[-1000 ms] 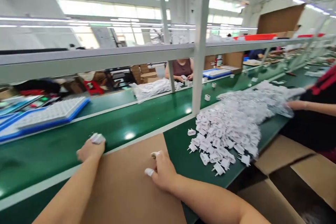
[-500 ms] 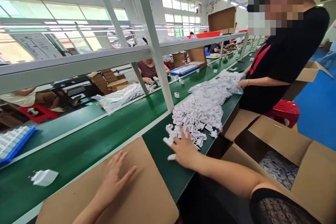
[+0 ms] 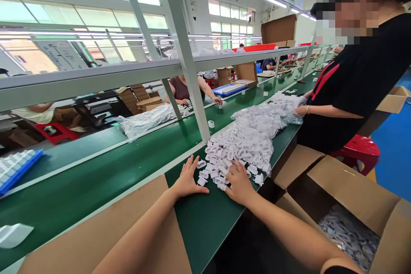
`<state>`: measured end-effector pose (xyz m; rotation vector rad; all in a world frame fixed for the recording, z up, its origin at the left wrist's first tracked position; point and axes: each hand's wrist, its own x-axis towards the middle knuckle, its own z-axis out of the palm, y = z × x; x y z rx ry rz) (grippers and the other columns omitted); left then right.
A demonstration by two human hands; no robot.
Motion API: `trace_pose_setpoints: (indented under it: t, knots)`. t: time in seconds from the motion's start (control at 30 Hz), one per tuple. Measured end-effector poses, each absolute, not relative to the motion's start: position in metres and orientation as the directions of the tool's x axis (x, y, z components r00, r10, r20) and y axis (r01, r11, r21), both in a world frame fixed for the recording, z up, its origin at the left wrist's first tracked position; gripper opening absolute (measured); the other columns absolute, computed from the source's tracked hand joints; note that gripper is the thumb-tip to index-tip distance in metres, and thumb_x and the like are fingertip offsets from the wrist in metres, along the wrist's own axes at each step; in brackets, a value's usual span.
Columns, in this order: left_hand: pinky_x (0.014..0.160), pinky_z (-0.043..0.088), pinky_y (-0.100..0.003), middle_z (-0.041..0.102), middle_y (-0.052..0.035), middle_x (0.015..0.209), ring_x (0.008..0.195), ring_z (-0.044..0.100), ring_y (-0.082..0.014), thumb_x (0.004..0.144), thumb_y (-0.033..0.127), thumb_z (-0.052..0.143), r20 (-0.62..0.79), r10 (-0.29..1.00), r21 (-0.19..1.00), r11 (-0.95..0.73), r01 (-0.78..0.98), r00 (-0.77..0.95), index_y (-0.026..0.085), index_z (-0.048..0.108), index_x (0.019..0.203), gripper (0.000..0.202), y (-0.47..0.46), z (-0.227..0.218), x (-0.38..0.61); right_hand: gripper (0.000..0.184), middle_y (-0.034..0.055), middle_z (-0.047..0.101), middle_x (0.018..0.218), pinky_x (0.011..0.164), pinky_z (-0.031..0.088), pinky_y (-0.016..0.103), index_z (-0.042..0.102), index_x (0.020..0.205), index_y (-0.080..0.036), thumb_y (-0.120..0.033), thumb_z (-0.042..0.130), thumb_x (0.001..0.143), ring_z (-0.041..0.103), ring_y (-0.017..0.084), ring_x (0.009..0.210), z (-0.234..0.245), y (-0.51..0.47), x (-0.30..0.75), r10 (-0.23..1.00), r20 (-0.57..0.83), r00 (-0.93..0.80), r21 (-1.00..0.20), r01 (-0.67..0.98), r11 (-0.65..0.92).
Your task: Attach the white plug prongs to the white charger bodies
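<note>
A heap of small white plastic plug parts (image 3: pixel 239 143) lies on the green bench (image 3: pixel 205 222), with clear plastic bags over its far end. At the heap's near left edge is my left hand (image 3: pixel 187 182), fingers stretched and thumb spread, with loose parts beside the thumb. My right hand (image 3: pixel 240 185) rests on the near edge of the heap, fingers apart over the parts. White covers sit on some of its fingertips. Neither hand visibly grips a part. Under my left forearm lies a flat cardboard sheet (image 3: pixel 141 222).
A white plug adapter (image 3: pixel 16 235) lies on the green conveyor (image 3: pixel 128 158). A frame post (image 3: pixel 192 77) rises left of the heap. At right stands an open carton (image 3: pixel 353 180) holding bagged parts. One co-worker (image 3: pixel 359 77) handles the bags; another (image 3: pixel 183 90) sits across the belt.
My left hand has moved right, from the cardboard to the heap's edge. My right hand has shifted right onto the near parts. The adapter has slid left, and the seated co-worker reaches onto the belt.
</note>
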<state>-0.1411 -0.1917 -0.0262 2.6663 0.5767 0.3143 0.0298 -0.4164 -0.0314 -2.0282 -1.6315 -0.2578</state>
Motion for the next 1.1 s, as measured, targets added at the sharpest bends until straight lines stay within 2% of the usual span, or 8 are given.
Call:
trace_pose_setpoints:
  t: [0.1, 0.2, 0.37, 0.53, 0.77, 0.9, 0.97, 1.1]
  knots:
    - [0.129, 0.016, -0.063, 0.010, -0.0217, 0.173, 0.160, 0.011, -0.0451, 0.048, 0.084, 0.085, 0.168, 0.329, 0.450, -0.864, 0.224, 0.929, 0.025, 0.015, 0.168, 0.151, -0.197, -0.033, -0.115, 0.071, 0.0140, 0.051, 0.154, 0.123, 0.028, 0.056, 0.048, 0.156, -0.019, -0.030, 0.067, 0.088, 0.035, 0.037, 0.145, -0.037, -0.419, 0.029, 0.837, 0.494, 0.234, -0.277, 0.955, -0.104]
    - [0.128, 0.025, -0.059, 0.019, -0.0209, 0.171, 0.158, 0.022, -0.0440, 0.052, 0.081, 0.086, 0.235, 0.290, 0.480, -0.865, 0.148, 0.928, 0.024, 0.021, 0.166, 0.143, -0.208, -0.038, -0.103, 0.064, 0.0167, 0.054, 0.149, 0.123, 0.030, 0.053, 0.053, 0.151, -0.012, -0.029, 0.065, 0.090, 0.035, 0.036, 0.145, -0.040, -0.419, 0.028, 0.828, 0.501, 0.251, -0.265, 0.955, -0.130]
    - [0.123, 0.036, -0.057, 0.045, -0.0172, 0.154, 0.143, 0.044, -0.0396, 0.062, 0.067, 0.088, 0.329, 0.289, 0.524, -0.848, 0.080, 0.899, 0.026, 0.047, 0.154, 0.109, -0.214, -0.034, -0.106, 0.053, 0.0168, 0.058, 0.135, 0.117, 0.038, 0.053, 0.063, 0.139, -0.014, -0.031, 0.069, 0.089, 0.042, 0.036, 0.133, -0.040, -0.419, 0.029, 0.806, 0.522, 0.278, -0.227, 0.957, -0.183]
    - [0.116, 0.042, -0.053, 0.057, -0.0137, 0.135, 0.127, 0.054, -0.0352, 0.055, 0.065, 0.092, 0.374, 0.262, 0.542, -0.840, 0.020, 0.890, 0.025, 0.063, 0.134, 0.093, -0.214, -0.026, -0.102, 0.025, 0.0172, 0.057, 0.117, 0.101, 0.046, 0.053, 0.070, 0.109, -0.015, -0.033, 0.065, 0.092, 0.047, 0.035, 0.114, -0.039, -0.419, 0.036, 0.778, 0.570, 0.266, -0.157, 0.964, -0.214]
    - [0.115, 0.041, -0.047, 0.058, -0.0134, 0.129, 0.125, 0.054, -0.0337, 0.058, 0.072, 0.088, 0.373, 0.275, 0.547, -0.837, 0.029, 0.886, 0.023, 0.066, 0.131, 0.091, -0.210, -0.024, -0.092, 0.023, 0.0169, 0.055, 0.116, 0.101, 0.044, 0.049, 0.066, 0.108, -0.015, -0.031, 0.059, 0.093, 0.048, 0.034, 0.111, -0.032, -0.418, 0.042, 0.797, 0.528, 0.293, -0.124, 0.955, -0.269]
    - [0.118, 0.038, -0.049, 0.058, -0.0162, 0.135, 0.129, 0.052, -0.0374, 0.057, 0.080, 0.083, 0.261, 0.277, 0.523, -0.846, 0.106, 0.925, 0.021, 0.064, 0.136, 0.101, -0.215, -0.015, -0.091, 0.024, 0.0162, 0.056, 0.116, 0.100, 0.043, 0.048, 0.066, 0.108, -0.016, -0.033, 0.059, 0.092, 0.048, 0.034, 0.110, -0.030, -0.415, 0.048, 0.797, 0.535, 0.280, -0.106, 0.958, -0.266]
    - [0.122, 0.031, -0.053, 0.050, -0.0186, 0.150, 0.141, 0.043, -0.0425, 0.055, 0.084, 0.080, 0.181, 0.288, 0.511, -0.845, 0.160, 0.940, 0.021, 0.057, 0.145, 0.113, -0.219, -0.005, -0.098, 0.024, 0.0155, 0.057, 0.114, 0.099, 0.044, 0.047, 0.066, 0.107, -0.016, -0.033, 0.059, 0.091, 0.049, 0.032, 0.108, -0.029, -0.414, 0.052, 0.790, 0.553, 0.266, -0.092, 0.961, -0.259]
    - [0.129, 0.013, -0.056, 0.016, -0.0200, 0.173, 0.159, 0.011, -0.0453, 0.056, 0.090, 0.074, 0.149, 0.363, 0.492, -0.834, 0.249, 0.920, 0.018, 0.030, 0.164, 0.136, -0.224, 0.020, -0.143, 0.026, 0.0141, 0.059, 0.111, 0.097, 0.044, 0.045, 0.066, 0.108, -0.016, -0.030, 0.057, 0.089, 0.050, 0.031, 0.105, -0.025, -0.413, 0.057, 0.785, 0.574, 0.230, -0.073, 0.970, -0.231]
